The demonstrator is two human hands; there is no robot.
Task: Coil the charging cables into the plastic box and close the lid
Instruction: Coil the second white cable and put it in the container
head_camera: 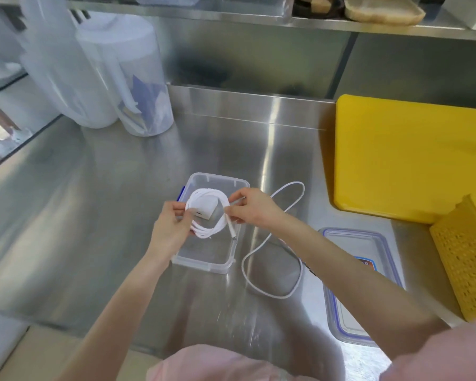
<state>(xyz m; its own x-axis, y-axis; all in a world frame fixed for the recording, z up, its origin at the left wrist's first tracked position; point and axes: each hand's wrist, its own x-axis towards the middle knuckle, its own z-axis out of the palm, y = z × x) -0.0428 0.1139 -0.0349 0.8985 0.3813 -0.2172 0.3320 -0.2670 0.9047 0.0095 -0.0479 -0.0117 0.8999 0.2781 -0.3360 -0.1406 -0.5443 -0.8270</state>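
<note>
A clear plastic box (217, 259) stands open on the steel counter, with a white charger block (208, 210) inside it. Over the box, my left hand (171, 229) grips a coiled white cable (204, 231) at the coil's left side. My right hand (252, 206) pinches the same cable at the coil's right side, and the cable's loose end with its plug (232, 232) hangs down below my fingers. A second white cable (272, 270) lies loose on the counter to the right of the box. The box's blue-rimmed lid (349, 320) lies flat further right.
A yellow cutting board (412, 158) lies at the back right and a yellow perforated basket (467, 259) stands at the right edge. Translucent plastic jugs (121, 78) stand at the back left. A steel shelf (259, 20) runs overhead.
</note>
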